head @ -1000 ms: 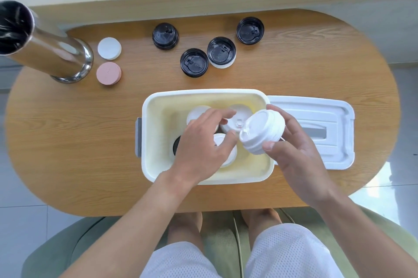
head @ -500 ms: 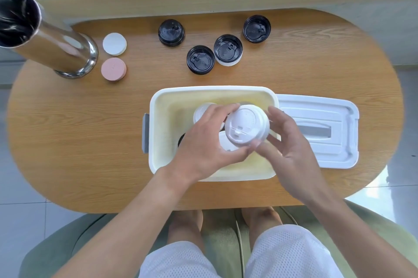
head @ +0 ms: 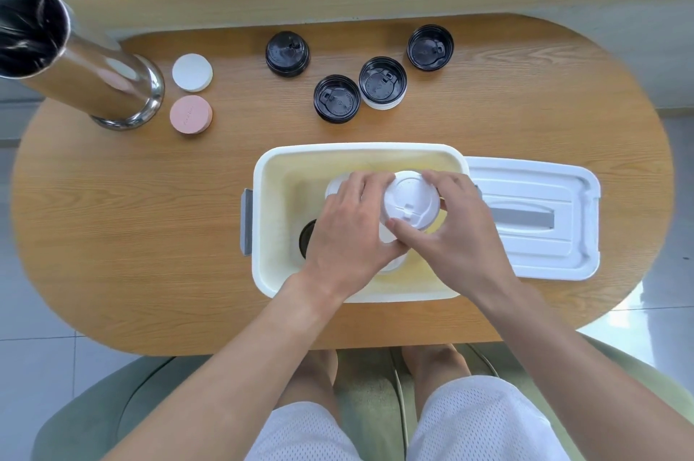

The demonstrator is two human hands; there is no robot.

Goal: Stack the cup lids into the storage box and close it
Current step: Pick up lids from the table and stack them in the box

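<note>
An open white storage box point(head: 263, 175) sits mid-table, its inside pale yellow. Over the box, both hands hold a stack of white cup lids point(head: 411, 202). My left hand point(head: 349, 231) grips the stack from the left; my right hand point(head: 454, 231) grips it from the right with thumb and fingers around the rim. More white lids point(head: 332, 187) and a black lid point(head: 307, 237) lie in the box, mostly hidden by my hands. Several black lids lie beyond the box: point(head: 287, 53), point(head: 337, 98), point(head: 382, 81), point(head: 430, 47). The box's white cover point(head: 533, 214) lies flat to its right.
A tall steel tumbler point(head: 75, 62) stands at the back left of the oval wooden table point(head: 131, 235). Beside it lie a white round disc point(head: 192, 72) and a pink one point(head: 190, 114). A green seat and my knees are below the table's near edge.
My right hand brought the stack of white lids leftward over the box and turned it top-up. My left hand rose from the lids in the box to grip the stack.
</note>
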